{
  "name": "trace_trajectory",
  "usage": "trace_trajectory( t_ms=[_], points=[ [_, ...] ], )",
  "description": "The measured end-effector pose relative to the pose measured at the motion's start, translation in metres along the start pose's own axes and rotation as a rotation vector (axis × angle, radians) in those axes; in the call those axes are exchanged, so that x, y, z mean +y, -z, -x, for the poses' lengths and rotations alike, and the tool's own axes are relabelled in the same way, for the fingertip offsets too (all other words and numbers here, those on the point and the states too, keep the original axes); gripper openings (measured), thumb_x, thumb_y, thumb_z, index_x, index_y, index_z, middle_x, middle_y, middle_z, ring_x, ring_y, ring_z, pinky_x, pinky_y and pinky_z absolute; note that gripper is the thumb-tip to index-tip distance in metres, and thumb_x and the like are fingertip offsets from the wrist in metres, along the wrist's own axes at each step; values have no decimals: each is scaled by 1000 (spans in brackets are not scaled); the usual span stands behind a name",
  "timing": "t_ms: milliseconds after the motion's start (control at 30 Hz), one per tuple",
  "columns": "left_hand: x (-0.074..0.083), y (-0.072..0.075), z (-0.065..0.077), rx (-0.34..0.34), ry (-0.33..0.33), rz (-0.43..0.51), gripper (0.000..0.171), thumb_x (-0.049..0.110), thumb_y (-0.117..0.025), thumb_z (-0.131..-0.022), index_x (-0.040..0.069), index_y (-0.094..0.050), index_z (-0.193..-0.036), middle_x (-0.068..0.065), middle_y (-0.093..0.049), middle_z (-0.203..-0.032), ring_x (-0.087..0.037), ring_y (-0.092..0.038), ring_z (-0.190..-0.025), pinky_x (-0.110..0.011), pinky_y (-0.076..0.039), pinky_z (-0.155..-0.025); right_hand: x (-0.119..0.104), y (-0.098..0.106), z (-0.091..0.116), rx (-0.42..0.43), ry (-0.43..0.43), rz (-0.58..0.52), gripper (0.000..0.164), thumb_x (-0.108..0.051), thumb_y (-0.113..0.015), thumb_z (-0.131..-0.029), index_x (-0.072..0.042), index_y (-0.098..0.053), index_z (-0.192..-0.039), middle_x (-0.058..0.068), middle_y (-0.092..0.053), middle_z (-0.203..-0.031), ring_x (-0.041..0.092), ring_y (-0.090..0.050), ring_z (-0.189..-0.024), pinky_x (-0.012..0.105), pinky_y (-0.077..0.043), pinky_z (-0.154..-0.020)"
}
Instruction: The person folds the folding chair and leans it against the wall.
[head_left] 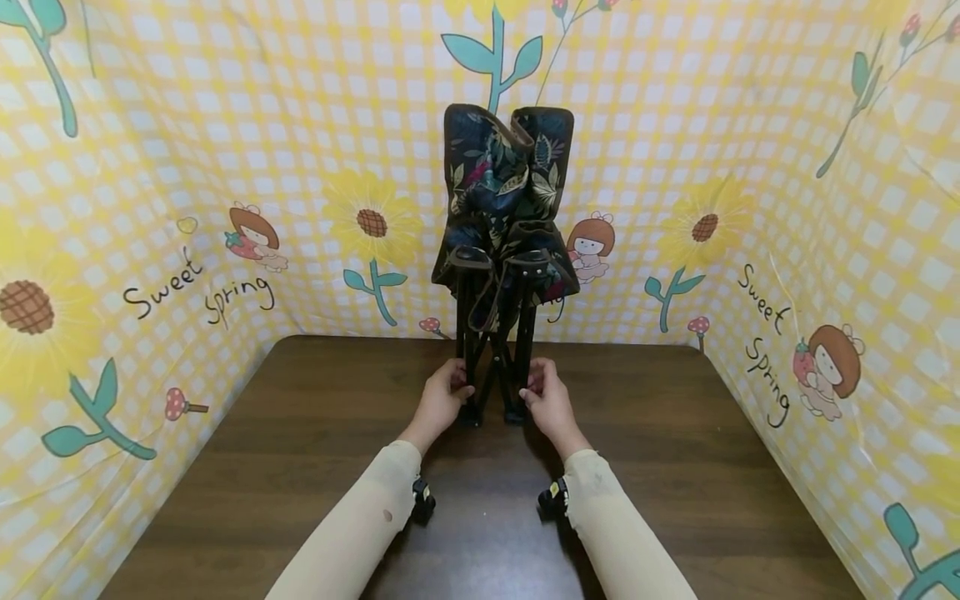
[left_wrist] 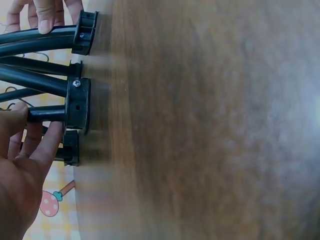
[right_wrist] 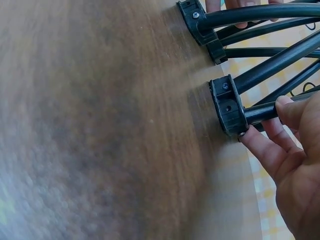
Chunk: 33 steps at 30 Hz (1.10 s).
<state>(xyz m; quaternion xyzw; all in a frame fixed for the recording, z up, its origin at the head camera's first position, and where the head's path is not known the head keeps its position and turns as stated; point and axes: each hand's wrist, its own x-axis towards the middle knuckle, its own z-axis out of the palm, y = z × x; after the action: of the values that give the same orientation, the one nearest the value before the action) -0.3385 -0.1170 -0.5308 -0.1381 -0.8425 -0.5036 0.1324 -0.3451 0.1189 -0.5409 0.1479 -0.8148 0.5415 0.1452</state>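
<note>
A folding chair (head_left: pixel 491 179) with dark floral fabric and black tube legs stands upright and mostly folded at the back of the table. Its legs cross in an X, drawn close together. On the left, my left hand (head_left: pixel 438 402) pinches a front leg low down, thumb and fingers around the tube just above its black plastic foot (left_wrist: pixel 78 102). My right hand (head_left: pixel 552 407) grips the opposite front leg at the same height, fingertips right at the plastic foot (right_wrist: pixel 228 107) in the right wrist view. The fabric hangs bunched over the top of the frame.
The chair stands on a dark wood-grain table (head_left: pixel 480 525), near its rear edge. Behind and on both sides hangs a yellow checked cloth (head_left: pixel 300 100) printed with sunflowers and lettering. The chair's fabric is close to the back cloth.
</note>
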Motion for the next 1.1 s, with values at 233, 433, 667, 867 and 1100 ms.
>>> trace_trajectory(
  t_ms=[233,433,667,867,1100],
  points=[
    [-4,0,-2,-32,13,10,41,1,-69,-97,0,-55,-135,-21,-64,-114,-28,-66,-96,-39,-60,-78,2,-1,-1,-1,-4,-3,51,8,-70,-91,-12,-47,-132,11,-58,-105,24,-61,-91,35,-54,-77],
    [-6,-2,-3,-33,9,5,42,0,-68,-97,2,-54,-136,-22,-63,-117,-28,-65,-102,-40,-60,-80,5,-1,-1,-2,3,8,51,7,-70,-92,-12,-47,-133,12,-59,-107,25,-61,-91,38,-54,-79],
    [-2,-3,-7,-29,3,-44,42,2,-69,-97,4,-55,-136,-17,-64,-115,-31,-64,-108,-47,-56,-92,4,3,-4,-6,1,16,49,5,-69,-94,-12,-46,-134,11,-58,-107,25,-60,-92,39,-54,-79],
    [-2,-2,-9,-29,-5,-79,42,3,-69,-97,4,-54,-136,-17,-63,-115,-31,-63,-108,-49,-54,-94,3,1,-5,-19,-22,10,50,3,-68,-96,-15,-45,-137,11,-58,-108,24,-60,-93,38,-54,-80],
    [-5,0,-10,-21,-42,-84,42,-1,-70,-95,-1,-55,-133,-21,-63,-114,-32,-63,-106,-50,-53,-93,4,-2,-7,-17,-16,3,52,3,-69,-95,-14,-46,-138,11,-57,-107,24,-61,-92,37,-55,-79]
  ],
)
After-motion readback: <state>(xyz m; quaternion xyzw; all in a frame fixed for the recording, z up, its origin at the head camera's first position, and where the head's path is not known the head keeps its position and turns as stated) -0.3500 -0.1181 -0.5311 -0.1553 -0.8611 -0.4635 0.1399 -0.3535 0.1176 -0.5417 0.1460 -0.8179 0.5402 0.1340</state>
